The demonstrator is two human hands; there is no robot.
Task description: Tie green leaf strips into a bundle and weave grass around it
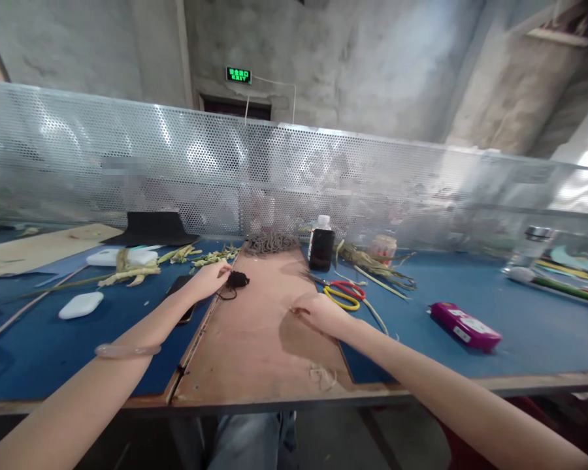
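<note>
My left hand [210, 279] is at the left edge of the wooden strip, its fingers drawn together against a small bundle of black yarn [238, 280]. A loose black end trails below the bundle. Over the middle of the strip, my right hand [316, 312] has its fingers curled in a pinch; whatever may be between them is too small to make out. Just beyond it lie scissors with red and yellow handles [345, 295]. A dark phone [186, 312] is partly hidden under my left wrist.
A heap of grey cord [272, 243] lies at the back. A bottle [323, 222] stands behind a black phone [322, 250]. Dried plant strips [377, 266], a magenta pack [464, 325] and a white case [81, 305] lie on the blue mats. A perforated metal screen [294, 160] closes the far side.
</note>
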